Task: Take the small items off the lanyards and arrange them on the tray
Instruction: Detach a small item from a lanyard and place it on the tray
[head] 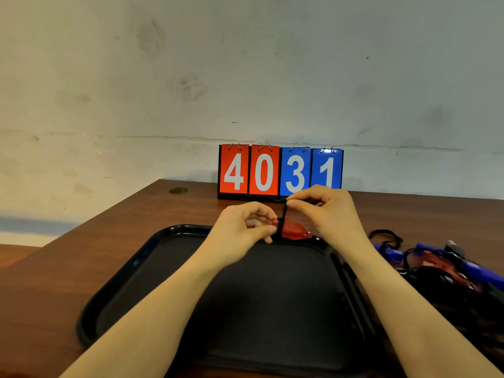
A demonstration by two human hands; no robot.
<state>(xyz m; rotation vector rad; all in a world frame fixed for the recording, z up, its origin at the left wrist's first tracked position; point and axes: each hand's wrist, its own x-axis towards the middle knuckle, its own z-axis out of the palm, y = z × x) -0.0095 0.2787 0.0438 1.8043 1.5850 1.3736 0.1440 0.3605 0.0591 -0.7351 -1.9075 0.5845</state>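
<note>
Red item (296, 231) is held above the tray (141, 257) at its 12 o'clock rim. Left hand (245, 227) is pinched on its end; right hand (324, 208) is pinched on the black cord (283, 214). Item is judged light, stiff, slick plastic; cord limp. Body is best gripped firmly and the cord pulled near its loop.

head cam | fwd+down | close over tray (141, 271) | wall bkgd
</note>
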